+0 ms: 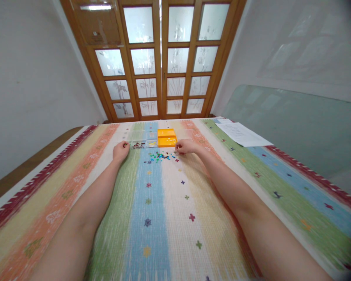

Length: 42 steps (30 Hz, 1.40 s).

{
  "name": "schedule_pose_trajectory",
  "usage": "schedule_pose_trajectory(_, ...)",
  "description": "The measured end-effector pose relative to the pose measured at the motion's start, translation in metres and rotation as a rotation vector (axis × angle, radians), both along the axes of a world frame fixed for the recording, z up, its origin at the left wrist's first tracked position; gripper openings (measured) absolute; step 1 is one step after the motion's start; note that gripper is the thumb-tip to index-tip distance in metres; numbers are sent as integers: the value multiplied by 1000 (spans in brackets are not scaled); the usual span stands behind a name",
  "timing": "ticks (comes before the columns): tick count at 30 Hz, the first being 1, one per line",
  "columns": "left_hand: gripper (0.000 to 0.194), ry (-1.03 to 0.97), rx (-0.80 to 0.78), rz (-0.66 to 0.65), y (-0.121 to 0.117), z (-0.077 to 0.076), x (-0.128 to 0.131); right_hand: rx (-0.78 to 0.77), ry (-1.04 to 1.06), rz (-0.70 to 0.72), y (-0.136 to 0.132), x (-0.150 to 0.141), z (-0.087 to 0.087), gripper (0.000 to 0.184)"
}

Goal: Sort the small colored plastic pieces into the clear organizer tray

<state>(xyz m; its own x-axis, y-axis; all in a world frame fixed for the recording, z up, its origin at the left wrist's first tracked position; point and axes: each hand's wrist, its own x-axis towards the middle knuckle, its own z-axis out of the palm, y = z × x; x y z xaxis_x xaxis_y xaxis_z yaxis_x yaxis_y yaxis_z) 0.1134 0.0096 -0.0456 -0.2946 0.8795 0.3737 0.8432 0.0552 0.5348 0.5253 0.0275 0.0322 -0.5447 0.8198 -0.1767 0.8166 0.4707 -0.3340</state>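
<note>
My left hand [121, 151] rests at the left of a clear plastic box [139, 147], its fingers curled together; whatever they hold, if anything, is too small to make out. Dark brown bits lie in that box. Beside it is a smaller clear box [151, 146] with yellow bits. An orange box [167, 138] with its lid open stands to the right, pale bits inside. My right hand [185, 146] is at the orange box's right front corner, fingertips pinched, their contents hidden. A scatter of small green, blue and dark pieces [160, 156] lies on the cloth between my hands.
A striped, patterned tablecloth [178, 234] covers the table. White paper sheets [242, 134] lie at the far right. A greenish glass panel [286, 121] leans at the right wall. Beyond the table stands a wooden door with glass panes [160, 84].
</note>
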Motion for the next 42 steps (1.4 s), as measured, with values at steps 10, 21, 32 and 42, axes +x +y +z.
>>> schedule_pose_trajectory(10,31,-7,-34,-2,-3,5,2,-73,-186,54,-7,-9,0,21)
schedule_pose_trajectory(21,30,0,-52,5,-7,10,7,16,-212,66,-4,-13,-13,16)
schedule_pose_trajectory(32,31,77,-52,-106,-12,26,18,68,-185,63,0,-12,-16,18)
schedule_pose_trajectory(42,25,318,-326,-732,-36,77,71,47,-185,64,-2,-12,-13,30)
